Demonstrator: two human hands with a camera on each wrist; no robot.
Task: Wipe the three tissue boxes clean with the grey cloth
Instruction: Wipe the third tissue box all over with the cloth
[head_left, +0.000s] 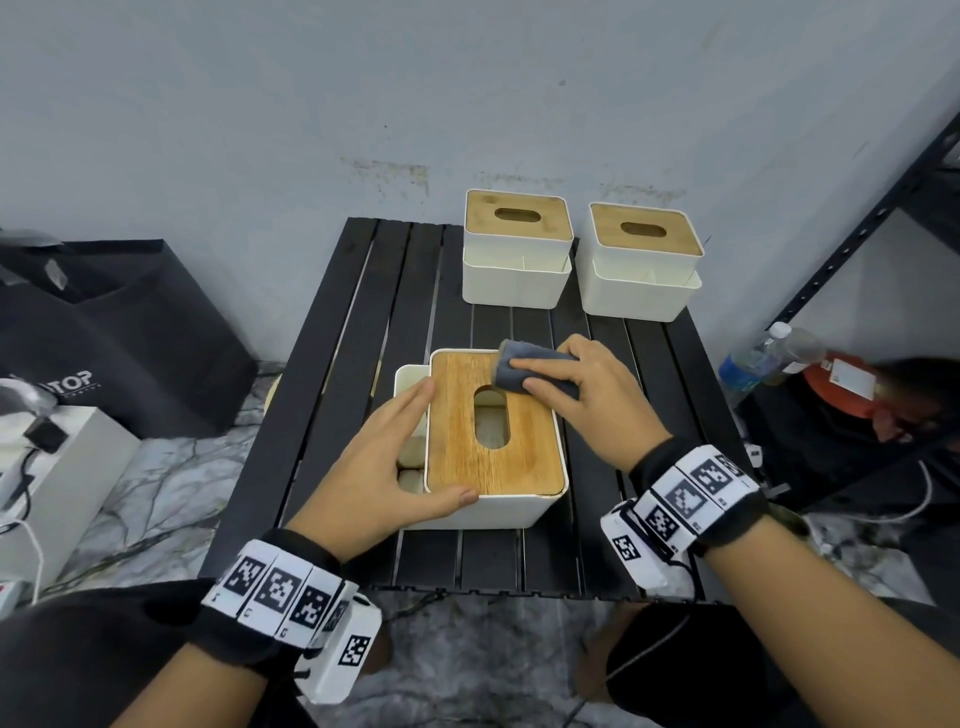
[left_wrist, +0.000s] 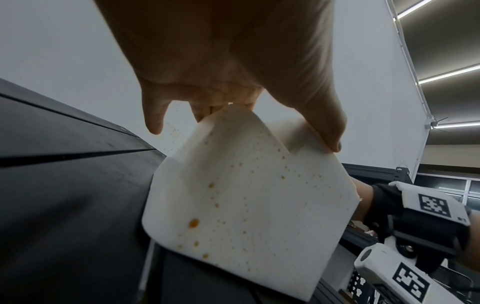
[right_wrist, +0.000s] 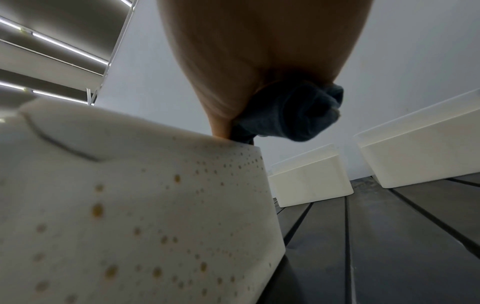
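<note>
The nearest tissue box (head_left: 493, 512), white with a slotted wooden lid, stands on the black slatted table (head_left: 353, 322). Its white walls carry orange-brown spots (left_wrist: 246, 205) (right_wrist: 142, 216). My left hand (head_left: 384, 467) rests on the box's front left corner, fingers straight along the lid's left edge and thumb along the front edge. My right hand (head_left: 587, 395) grips the folded grey cloth (head_left: 519, 356) and presses it on the lid's far right corner; in the right wrist view the cloth (right_wrist: 293, 115) bunches under the palm. Two more tissue boxes (head_left: 517, 249) (head_left: 641, 260) stand side by side at the table's back.
A black bag (head_left: 104, 332) and a white box (head_left: 62, 467) sit on the floor at the left. At the right stand a dark metal shelf (head_left: 872, 218), a water bottle (head_left: 763, 353) and a red object (head_left: 841, 384). The wall runs close behind the table.
</note>
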